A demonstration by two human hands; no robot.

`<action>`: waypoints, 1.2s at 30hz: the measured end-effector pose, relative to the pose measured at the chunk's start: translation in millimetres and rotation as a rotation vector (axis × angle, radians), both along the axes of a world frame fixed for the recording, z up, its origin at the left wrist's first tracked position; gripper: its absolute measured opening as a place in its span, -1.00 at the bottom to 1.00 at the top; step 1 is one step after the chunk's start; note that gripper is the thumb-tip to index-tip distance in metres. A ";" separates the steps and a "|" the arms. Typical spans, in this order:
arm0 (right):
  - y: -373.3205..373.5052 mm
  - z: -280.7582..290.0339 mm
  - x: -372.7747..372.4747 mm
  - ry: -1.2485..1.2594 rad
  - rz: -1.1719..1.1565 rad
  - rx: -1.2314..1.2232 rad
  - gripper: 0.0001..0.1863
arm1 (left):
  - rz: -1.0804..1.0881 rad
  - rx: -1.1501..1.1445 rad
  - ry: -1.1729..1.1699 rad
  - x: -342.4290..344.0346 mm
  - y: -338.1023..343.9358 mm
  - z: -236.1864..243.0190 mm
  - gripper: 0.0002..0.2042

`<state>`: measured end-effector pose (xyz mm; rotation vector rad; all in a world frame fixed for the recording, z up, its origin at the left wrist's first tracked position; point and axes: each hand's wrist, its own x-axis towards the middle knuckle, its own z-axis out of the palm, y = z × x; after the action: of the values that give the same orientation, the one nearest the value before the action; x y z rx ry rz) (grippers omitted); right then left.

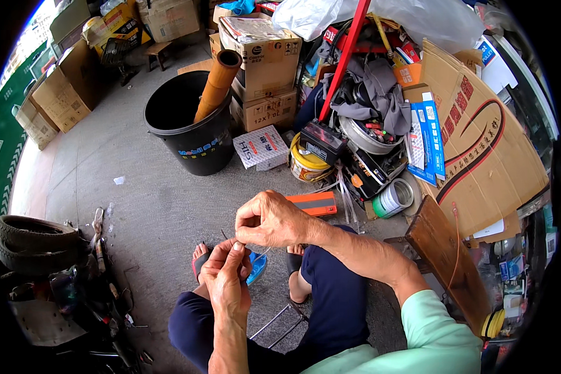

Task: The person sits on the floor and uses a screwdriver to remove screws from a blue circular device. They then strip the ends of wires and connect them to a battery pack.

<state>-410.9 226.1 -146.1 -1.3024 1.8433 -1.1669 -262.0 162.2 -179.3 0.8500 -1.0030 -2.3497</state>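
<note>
Above my lap, my left hand (pixel 226 277) and my right hand (pixel 269 219) meet with fingertips pinched close together. A thin dark wire-like strand (pixel 224 234) pokes out by the fingertips, and a pale thin strand (pixel 266 252) trails below my right hand. Both look held in the pinch; their exact kind is too small to make out, and the fingers hide most of them. Under the hands, a blue object (pixel 256 268) lies on the ground between my sandalled feet, partly covered by my left hand. An orange box with a grey stripe (pixel 314 204) lies just beyond my right wrist.
A black bucket (pixel 196 146) holds a bamboo tube (pixel 218 84). Ahead stand stacked cartons (pixel 268 68), a white box (pixel 261 147), a yellow tub (pixel 306 165) and a tin can (pixel 394 198). Tyres (pixel 37 240) lie left; a wooden board (pixel 449 262) leans right.
</note>
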 end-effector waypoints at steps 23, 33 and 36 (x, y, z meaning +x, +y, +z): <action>132.0 -168.5 -18.0 -1.126 -0.393 -0.110 -0.68 | -0.043 0.649 -0.036 -53.3 40.1 -137.8 -0.90; 136.8 -196.3 -11.7 -1.400 -0.603 -0.076 -0.78 | -0.011 0.812 -0.059 -57.7 44.5 -159.9 -0.93; 153.2 -191.6 -18.0 -1.360 -0.653 -0.015 -0.81 | 0.009 0.845 -0.067 -64.3 49.5 -164.9 -0.94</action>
<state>-428.9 379.3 -337.6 0.2825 1.1183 -1.7202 -326.3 211.7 -344.2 1.2075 0.0352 -2.7507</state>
